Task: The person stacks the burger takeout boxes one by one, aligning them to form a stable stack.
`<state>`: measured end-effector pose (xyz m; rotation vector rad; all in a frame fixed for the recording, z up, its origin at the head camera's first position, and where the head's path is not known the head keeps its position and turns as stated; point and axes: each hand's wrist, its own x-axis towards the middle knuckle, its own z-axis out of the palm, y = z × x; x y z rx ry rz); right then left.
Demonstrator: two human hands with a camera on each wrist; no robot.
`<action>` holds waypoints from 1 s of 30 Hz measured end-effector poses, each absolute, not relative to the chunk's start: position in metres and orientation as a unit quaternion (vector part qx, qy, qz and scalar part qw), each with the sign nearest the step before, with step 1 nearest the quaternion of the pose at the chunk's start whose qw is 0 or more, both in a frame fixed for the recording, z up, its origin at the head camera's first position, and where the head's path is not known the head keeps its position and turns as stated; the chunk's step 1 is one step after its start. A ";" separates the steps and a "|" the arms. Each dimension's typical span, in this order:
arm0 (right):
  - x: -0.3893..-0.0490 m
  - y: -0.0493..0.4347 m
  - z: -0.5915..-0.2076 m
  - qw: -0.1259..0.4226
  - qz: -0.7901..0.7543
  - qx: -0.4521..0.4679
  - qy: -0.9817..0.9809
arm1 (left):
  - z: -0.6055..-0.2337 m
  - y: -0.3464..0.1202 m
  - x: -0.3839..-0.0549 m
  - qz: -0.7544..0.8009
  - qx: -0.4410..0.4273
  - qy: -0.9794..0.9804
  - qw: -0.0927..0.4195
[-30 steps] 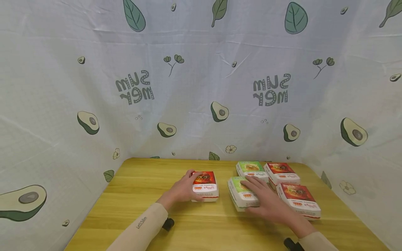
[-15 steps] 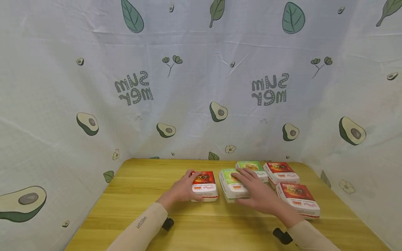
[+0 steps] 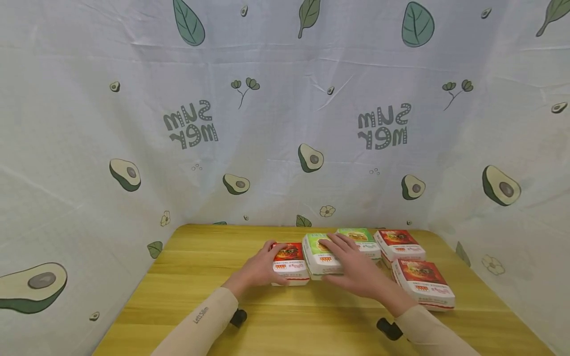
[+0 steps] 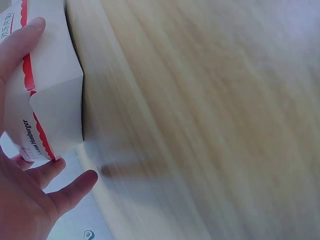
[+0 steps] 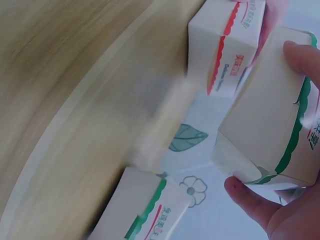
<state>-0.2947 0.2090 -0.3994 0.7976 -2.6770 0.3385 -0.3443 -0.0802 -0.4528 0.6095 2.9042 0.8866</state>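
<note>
My left hand grips a red-topped hamburger box from its left side, thumb at the front and fingers over the back. In the left wrist view this white box rests on the wooden surface. My right hand holds a green-topped hamburger box, thumb on its front and fingers over its top. Right beside the red-topped box, it overlaps that box's right edge in the head view. The right wrist view shows this green-trimmed box raised off the table, next to the red-trimmed box.
A second green-topped box sits behind my right hand. Two more red-topped boxes, one at the back and one nearer, lie to the right on the wooden table. A printed curtain hangs behind the table.
My right hand has carried the green-topped box left and farther back, from apart to right beside the red-topped box. My left hand has stayed in place.
</note>
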 end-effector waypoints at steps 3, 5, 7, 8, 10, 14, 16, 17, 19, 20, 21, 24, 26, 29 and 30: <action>-0.296 0.203 -0.398 0.168 0.122 0.283 -0.936 | -0.452 -0.080 -0.344 0.286 0.198 0.937 0.023; -0.298 0.200 -0.397 0.167 0.125 0.285 -0.936 | -0.452 -0.080 -0.344 0.287 0.201 0.936 0.024; -0.299 0.197 -0.397 0.165 0.128 0.289 -0.934 | -0.451 -0.080 -0.344 0.289 0.202 0.936 0.025; -0.300 0.195 -0.396 0.164 0.128 0.290 -0.934 | -0.451 -0.080 -0.344 0.291 0.202 0.935 0.026; -0.301 0.192 -0.396 0.164 0.130 0.293 -0.933 | -0.451 -0.080 -0.344 0.295 0.203 0.933 0.028; -0.304 0.186 -0.397 0.162 0.132 0.294 -0.933 | -0.452 -0.080 -0.345 0.300 0.203 0.932 0.027; -0.306 0.184 -0.397 0.160 0.131 0.294 -0.933 | -0.452 -0.080 -0.345 0.301 0.204 0.931 0.026; -0.307 0.183 -0.398 0.161 0.127 0.293 -0.934 | -0.452 -0.080 -0.344 0.302 0.205 0.931 0.026; -0.308 0.181 -0.399 0.162 0.121 0.292 -0.935 | -0.452 -0.080 -0.344 0.303 0.206 0.930 0.026; -0.309 0.180 -0.399 0.164 0.119 0.293 -0.934 | -0.452 -0.081 -0.344 0.303 0.207 0.930 0.026; -0.309 0.179 -0.399 0.166 0.116 0.294 -0.934 | -0.452 -0.081 -0.344 0.304 0.207 0.930 0.026; -0.311 0.176 -0.399 0.173 0.113 0.299 -0.932 | -0.452 -0.081 -0.344 0.302 0.209 0.930 0.026; -0.312 0.174 -0.399 0.177 0.111 0.303 -0.930 | -0.452 -0.081 -0.344 0.301 0.209 0.930 0.026; -0.314 0.171 -0.400 0.179 0.109 0.304 -0.929 | -0.451 -0.081 -0.344 0.300 0.207 0.931 0.026; -0.315 0.171 -0.400 0.179 0.108 0.303 -0.930 | -0.451 -0.081 -0.344 0.300 0.206 0.931 0.027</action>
